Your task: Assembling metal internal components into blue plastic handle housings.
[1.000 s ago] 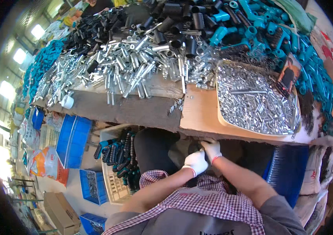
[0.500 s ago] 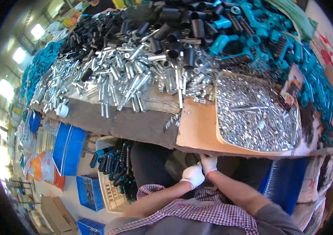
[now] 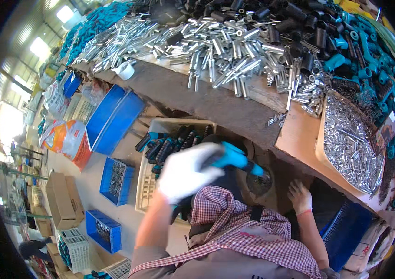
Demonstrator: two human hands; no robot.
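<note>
Holding a teal-and-black handle (image 3: 234,160) in the gloved left hand (image 3: 183,172), fingers clamped on its left end | long axis points right, just above the crate (image 3: 160,128) | right hand (image 3: 299,197) lower right, fingers apart, empty

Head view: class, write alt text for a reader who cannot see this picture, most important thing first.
A person's white-gloved left hand holds a teal-and-black handled tool above a beige crate of similar handles, while the gloved right hand rests low under the bench. The wooden workbench above is heaped with silver metal tubes and black and teal parts.
</note>
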